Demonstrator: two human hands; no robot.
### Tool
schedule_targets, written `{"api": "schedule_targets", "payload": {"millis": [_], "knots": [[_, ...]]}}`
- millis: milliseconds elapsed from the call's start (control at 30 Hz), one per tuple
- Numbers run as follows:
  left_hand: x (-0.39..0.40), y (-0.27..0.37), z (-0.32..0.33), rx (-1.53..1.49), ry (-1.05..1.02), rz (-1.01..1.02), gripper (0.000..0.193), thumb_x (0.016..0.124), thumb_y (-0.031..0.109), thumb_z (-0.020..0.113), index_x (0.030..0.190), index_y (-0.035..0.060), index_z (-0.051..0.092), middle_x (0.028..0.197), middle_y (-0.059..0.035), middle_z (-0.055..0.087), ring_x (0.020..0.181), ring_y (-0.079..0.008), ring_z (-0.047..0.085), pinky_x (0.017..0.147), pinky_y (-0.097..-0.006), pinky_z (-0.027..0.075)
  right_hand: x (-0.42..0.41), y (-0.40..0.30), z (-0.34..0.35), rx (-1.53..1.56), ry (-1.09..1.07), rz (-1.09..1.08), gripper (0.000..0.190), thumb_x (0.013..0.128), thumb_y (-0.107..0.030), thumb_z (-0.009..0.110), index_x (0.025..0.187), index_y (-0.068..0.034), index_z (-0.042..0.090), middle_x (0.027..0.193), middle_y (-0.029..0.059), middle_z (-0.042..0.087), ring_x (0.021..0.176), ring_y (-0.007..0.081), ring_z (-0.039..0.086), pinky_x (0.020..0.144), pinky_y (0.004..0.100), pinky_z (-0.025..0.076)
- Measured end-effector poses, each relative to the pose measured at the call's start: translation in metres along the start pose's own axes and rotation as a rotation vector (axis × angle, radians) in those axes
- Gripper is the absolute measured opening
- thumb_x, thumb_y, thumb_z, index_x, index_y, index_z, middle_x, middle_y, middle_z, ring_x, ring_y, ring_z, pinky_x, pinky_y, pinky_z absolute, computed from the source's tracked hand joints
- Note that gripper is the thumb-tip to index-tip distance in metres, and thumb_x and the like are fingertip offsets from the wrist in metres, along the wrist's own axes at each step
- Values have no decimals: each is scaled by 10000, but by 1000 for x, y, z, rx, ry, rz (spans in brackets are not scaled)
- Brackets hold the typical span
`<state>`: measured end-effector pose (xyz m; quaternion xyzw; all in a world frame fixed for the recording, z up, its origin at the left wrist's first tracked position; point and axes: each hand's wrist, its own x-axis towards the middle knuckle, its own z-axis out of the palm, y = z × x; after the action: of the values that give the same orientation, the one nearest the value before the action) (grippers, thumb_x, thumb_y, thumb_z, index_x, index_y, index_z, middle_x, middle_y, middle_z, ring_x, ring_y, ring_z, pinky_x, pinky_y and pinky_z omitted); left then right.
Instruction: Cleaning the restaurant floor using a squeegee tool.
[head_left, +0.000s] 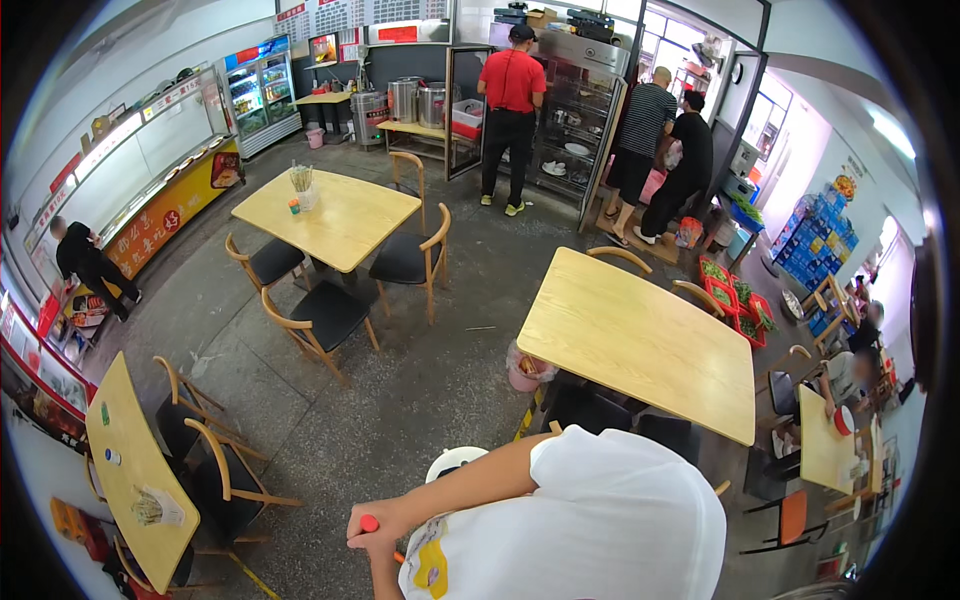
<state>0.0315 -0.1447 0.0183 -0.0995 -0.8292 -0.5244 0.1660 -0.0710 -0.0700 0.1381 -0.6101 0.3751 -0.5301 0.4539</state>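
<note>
My right hand (396, 517) is closed around a rod-like handle, whose round red end (369, 523) sticks up from the grip. My left hand (370, 541) meets it at the same handle, its forearm rising from the bottom edge; the fingers overlap, so each grip is partly hidden. A small orange piece (399, 557) shows just below the hands, beside my white shirt. The handle's lower part is out of sight. Beyond my right forearm, a round white object (456, 459) with something dark in it stands on the floor, partly covered by the arm.
Wooden tables (637, 337), (326, 217), (142, 480) with chairs stand around me. A pink bin (523, 373) is beside the nearest table. People stand near an open steel cabinet (577, 120) and doorway; another is at the food counter (172, 202). Red vegetable baskets (731, 296) sit right.
</note>
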Motion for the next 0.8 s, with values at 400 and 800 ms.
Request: {"api": "schedule_targets", "payload": {"millis": [400, 800], "knots": [[-92, -10, 8, 72, 118, -117, 282, 729, 245, 766, 935, 64, 702, 802, -121, 663, 772, -293, 663, 685, -368, 503, 14, -57, 15, -335, -207, -177, 454, 916, -304, 643, 565, -76, 466, 473, 106, 454, 449, 344, 478, 472, 463, 317], [-62, 4, -18, 269, 447, -409, 302, 731, 239, 770, 964, 61, 701, 838, -122, 670, 817, -303, 672, 717, -368, 513, 2, 15, 12, -20, 96, -296, 109, 875, -84, 628, 818, 9, 624, 744, 143, 645, 604, 224, 589, 584, 333, 468]]}}
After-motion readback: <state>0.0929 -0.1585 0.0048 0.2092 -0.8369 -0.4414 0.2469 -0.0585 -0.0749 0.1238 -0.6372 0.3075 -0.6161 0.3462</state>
